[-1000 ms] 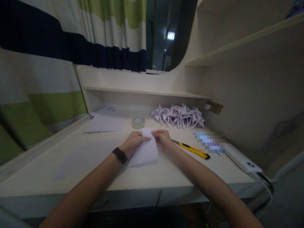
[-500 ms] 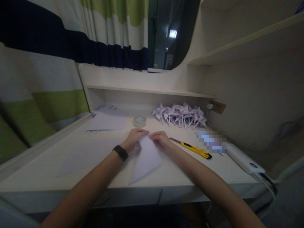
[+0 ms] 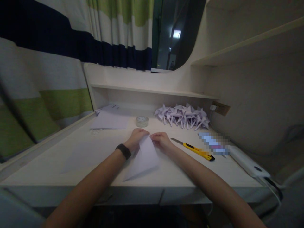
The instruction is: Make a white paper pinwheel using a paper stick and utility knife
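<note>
A folded sheet of white paper [image 3: 145,160] stands partly raised off the desk, its wide end toward me and its narrow tip at the far side. My left hand [image 3: 137,138], with a dark band on the wrist, pinches the paper near that tip. On the other side my right hand [image 3: 161,140] has thumb and fingers closed on the paper's upper right edge. A roll of clear tape [image 3: 142,121] lies just beyond my hands. To the right is a yellow utility knife [image 3: 197,150] with its blade out.
Paper pinwheels [image 3: 182,114] are heaped at the back right. A stack of white sheets [image 3: 110,117] lies back left, and another loose sheet [image 3: 83,155] nearer me. A phone-like blurred object [image 3: 213,142] and a white power strip [image 3: 249,161] sit at the right, below a wall shelf [image 3: 251,41].
The near end of the paper has swung slightly left and its folded flap shows differently. Both hands keep hold at the tip. The whole view has shifted a little.
</note>
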Available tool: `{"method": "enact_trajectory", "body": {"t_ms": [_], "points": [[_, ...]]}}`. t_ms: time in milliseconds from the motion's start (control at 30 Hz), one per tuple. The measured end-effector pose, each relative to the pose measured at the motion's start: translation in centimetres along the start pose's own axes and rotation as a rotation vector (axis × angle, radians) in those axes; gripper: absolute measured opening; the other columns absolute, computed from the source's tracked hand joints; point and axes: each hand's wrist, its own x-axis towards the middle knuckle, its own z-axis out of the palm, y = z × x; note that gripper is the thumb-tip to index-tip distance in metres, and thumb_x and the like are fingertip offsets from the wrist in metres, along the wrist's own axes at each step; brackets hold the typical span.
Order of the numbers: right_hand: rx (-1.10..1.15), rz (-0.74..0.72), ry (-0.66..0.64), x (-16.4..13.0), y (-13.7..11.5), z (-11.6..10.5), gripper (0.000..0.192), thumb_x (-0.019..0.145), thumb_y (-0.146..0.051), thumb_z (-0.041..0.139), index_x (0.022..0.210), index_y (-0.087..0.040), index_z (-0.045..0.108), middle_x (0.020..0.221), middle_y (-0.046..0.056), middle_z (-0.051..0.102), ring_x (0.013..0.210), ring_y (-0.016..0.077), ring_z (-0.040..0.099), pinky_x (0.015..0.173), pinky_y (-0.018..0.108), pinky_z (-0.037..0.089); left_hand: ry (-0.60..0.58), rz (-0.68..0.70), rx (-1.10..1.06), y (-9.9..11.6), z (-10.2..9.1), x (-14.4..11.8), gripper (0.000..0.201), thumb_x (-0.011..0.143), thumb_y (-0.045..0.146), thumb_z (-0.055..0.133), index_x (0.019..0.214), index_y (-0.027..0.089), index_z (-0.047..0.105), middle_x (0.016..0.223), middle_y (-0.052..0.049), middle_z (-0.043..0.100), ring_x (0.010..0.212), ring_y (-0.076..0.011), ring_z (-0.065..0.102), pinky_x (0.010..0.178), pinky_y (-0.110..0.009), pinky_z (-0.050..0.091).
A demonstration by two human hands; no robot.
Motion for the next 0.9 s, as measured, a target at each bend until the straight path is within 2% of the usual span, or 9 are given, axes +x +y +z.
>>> {"method": "enact_trajectory", "body": {"t_ms": [133,333,533,700,900], "points": [[0.006,0.010,-0.005,0.0,0.0,0.1,0.018,0.053,-0.026,0.076,0.061,-0.013,0.067,0.052,0.001,0.062,0.046,0.0097,0.052,0.045,0.021,0.035,-0.046,-0.014,0.001,0.1,-0.1,-0.3,0.016,0.053,0.022,0.069,0.046,0.014,0.056,0.043,0.001,0.048,0.039,-0.0109,0.042,0.040,-0.024,0.024],[-0.024,0.053,0.012,-0.1,-0.4,0.2,0.011,0.053,-0.021,0.072,0.058,-0.013,0.067,0.048,0.001,0.060,0.042,0.0090,0.049,0.041,0.020,0.031,-0.016,-0.012,-0.044,0.3,-0.1,-0.2,0.018,0.052,0.020,0.072,0.045,0.015,0.056,0.041,0.001,0.048,0.039,-0.0110,0.042,0.041,-0.024,0.025],[-0.060,0.063,-0.019,-0.3,-0.5,0.1,0.011,0.052,-0.019,0.071,0.060,-0.012,0.069,0.052,0.002,0.063,0.044,0.0098,0.051,0.043,0.021,0.034,0.067,-0.016,-0.114,0.2,-1.1,1.0,0.017,0.052,0.020,0.074,0.050,0.014,0.058,0.044,-0.002,0.053,0.043,-0.0144,0.049,0.043,-0.025,0.030],[-0.100,0.054,-0.047,-0.3,-0.3,0.0,0.011,0.054,-0.020,0.073,0.057,-0.011,0.068,0.045,0.000,0.057,0.040,0.0075,0.045,0.038,0.019,0.029,0.161,-0.002,-0.166,0.2,-2.7,1.8,0.018,0.054,0.021,0.075,0.056,0.013,0.059,0.045,-0.002,0.054,0.046,-0.0157,0.052,0.045,-0.025,0.033],[-0.103,0.088,-0.051,-0.2,-0.6,-0.4,0.006,0.058,-0.016,0.071,0.061,-0.011,0.069,0.049,0.002,0.061,0.044,0.0106,0.053,0.046,0.024,0.050,0.222,0.007,-0.213,0.3,-4.3,2.4,0.024,0.053,0.026,0.077,0.062,0.013,0.059,0.047,-0.001,0.054,0.046,-0.0147,0.053,0.045,-0.024,0.035]]}}
